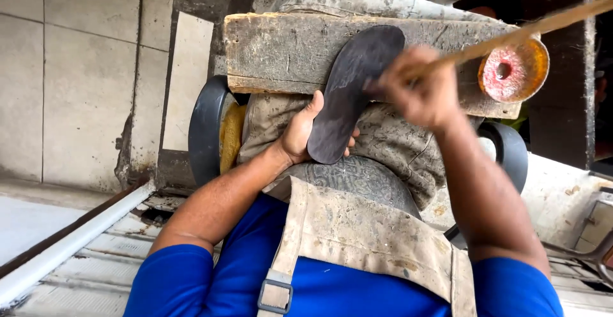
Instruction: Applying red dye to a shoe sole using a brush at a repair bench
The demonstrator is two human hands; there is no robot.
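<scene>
My left hand grips the dark sole against the wooden block while my right hand, closed round a stick, brushes it; next, I judge, even strokes.

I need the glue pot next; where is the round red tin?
In the head view, the round red tin sits upper right on the wooden block, just beyond the right hand.
</scene>
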